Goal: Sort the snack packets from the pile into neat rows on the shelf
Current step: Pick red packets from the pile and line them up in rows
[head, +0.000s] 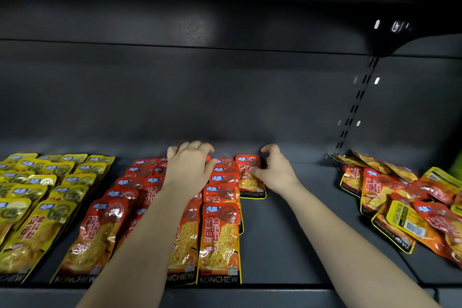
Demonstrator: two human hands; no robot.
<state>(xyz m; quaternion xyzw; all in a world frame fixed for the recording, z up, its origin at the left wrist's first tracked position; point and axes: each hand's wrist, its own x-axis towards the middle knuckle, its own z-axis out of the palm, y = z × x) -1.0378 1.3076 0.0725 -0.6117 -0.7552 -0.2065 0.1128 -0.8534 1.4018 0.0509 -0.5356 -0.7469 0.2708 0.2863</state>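
Dark shelf — right hand round red packet, left hand on rows.

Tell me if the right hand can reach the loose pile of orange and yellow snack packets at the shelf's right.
Probably yes: only bare dark shelf lies between the right hand and the pile, though it must first release the orange foil packet.

Dark grey shelf with yellow packet rows, red packet rows, jumbled pile.
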